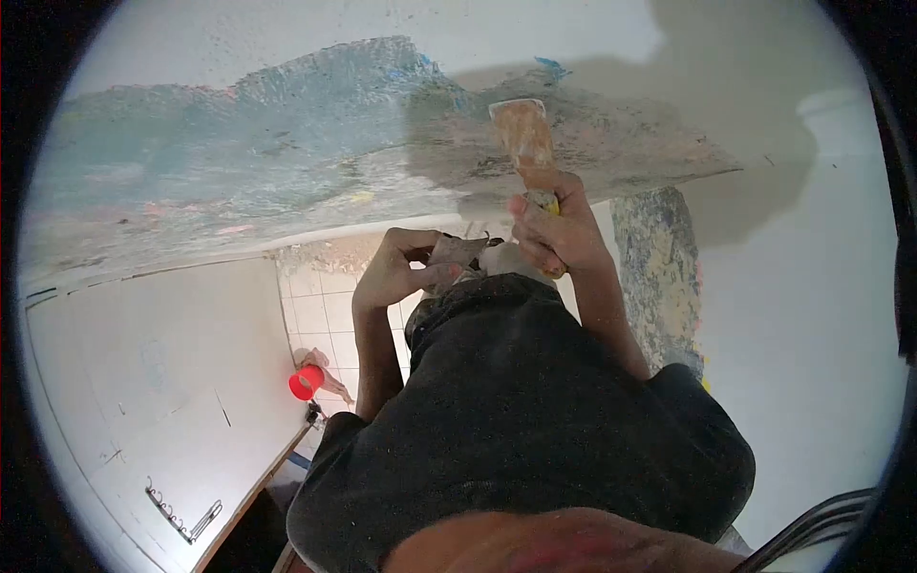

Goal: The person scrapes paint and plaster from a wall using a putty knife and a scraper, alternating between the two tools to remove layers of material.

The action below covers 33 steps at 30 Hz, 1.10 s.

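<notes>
My right hand is closed around the handle of a putty knife. Its wide blade, smeared with brownish residue, points up towards the wall and overlaps a scraped patch of grey-blue and bare plaster. Lower and to the left, close to my waist, my left hand pinches a flat greyish-brown piece between thumb and fingers. What kind of thing this piece is, I cannot tell.
White paint borders the scraped patch. Right of my forearm runs another rough, stripped strip. Below left, a red bucket stands on the tiled floor, near a white panel with hooks. Dark cables hang at lower right.
</notes>
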### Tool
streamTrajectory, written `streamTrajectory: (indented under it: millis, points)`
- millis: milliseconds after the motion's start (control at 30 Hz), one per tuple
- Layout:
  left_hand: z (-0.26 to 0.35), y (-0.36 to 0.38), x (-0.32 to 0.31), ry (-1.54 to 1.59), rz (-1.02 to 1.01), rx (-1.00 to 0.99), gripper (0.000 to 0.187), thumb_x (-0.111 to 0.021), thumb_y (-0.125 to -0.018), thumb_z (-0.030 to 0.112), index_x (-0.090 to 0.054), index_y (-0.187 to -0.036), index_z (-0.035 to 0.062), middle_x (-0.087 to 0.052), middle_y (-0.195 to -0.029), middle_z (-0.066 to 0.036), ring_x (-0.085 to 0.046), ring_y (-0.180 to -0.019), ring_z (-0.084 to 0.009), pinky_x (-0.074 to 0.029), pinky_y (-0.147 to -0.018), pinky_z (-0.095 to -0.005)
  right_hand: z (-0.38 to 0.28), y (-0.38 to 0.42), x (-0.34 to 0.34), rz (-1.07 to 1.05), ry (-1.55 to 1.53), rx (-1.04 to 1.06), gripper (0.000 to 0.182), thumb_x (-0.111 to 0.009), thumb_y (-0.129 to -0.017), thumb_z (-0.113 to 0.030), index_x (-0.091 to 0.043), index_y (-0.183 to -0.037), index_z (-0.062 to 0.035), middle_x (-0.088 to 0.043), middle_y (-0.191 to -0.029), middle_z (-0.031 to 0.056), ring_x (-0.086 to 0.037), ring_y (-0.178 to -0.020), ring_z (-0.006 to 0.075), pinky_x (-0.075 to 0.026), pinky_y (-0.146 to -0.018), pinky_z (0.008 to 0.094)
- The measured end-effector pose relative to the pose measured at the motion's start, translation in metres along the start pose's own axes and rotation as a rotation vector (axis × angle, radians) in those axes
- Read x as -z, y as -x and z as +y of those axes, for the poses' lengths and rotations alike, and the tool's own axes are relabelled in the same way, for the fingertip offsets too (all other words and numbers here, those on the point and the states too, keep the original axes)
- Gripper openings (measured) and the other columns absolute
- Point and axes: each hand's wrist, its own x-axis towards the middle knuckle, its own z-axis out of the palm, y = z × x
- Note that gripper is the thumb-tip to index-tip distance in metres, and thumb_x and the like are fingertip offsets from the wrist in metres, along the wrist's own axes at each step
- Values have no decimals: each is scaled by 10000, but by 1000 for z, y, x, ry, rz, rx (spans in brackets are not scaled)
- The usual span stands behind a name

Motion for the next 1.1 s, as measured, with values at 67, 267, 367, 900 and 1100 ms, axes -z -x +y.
streamTrajectory:
  millis: [67, 267, 367, 900, 1100]
  points:
    - [-3, -1, 7, 15, -23, 12, 235, -785, -766, 103, -722, -966, -4, -688, -774, -29, -605, -670, -78, -516, -634, -265, -9, -3, -11, -16, 30, -6, 314, -667, -899, -122, -565, -1145, 45, -464, -495, -17, -387, -319, 46, -285, -283, 234]
    - [0, 7, 7, 44, 15, -5, 236, -793, -763, 95, -720, -964, -5, -683, -764, -27, -616, -685, -78, -519, -615, -258, -12, -6, -11, -48, 25, 11, 272, -647, -902, -83, -576, -1134, 39, -464, -495, -25, -382, -327, 43, -274, -284, 232]
    - [-11, 12, 7, 17, 34, 62, 197, -792, -759, 88, -723, -918, -7, -680, -746, -28, -618, -666, -81, -515, -566, -249, 3, -2, -9, 15, -9, -22, 307, -652, -900, -83, -552, -1162, 42, -448, -489, -29, -366, -328, 44, -276, -287, 231]
    - [-10, 7, 11, 29, 23, 48, 188, -794, -758, 76, -725, -907, -16, -684, -756, -27, -605, -647, -77, -517, -610, -265, 4, 0, -5, 10, -91, 58, 300, -664, -911, -128, -548, -1121, 51, -456, -489, -10, -376, -315, 49, -293, -280, 231]
    - [-8, 7, 6, 33, 20, 40, 220, -793, -750, 59, -724, -947, -12, -689, -774, -29, -607, -666, -74, -512, -619, -262, 1, -1, -10, -4, -138, 91, 284, -656, -908, -100, -560, -1130, 49, -458, -488, -14, -375, -313, 48, -287, -273, 233]
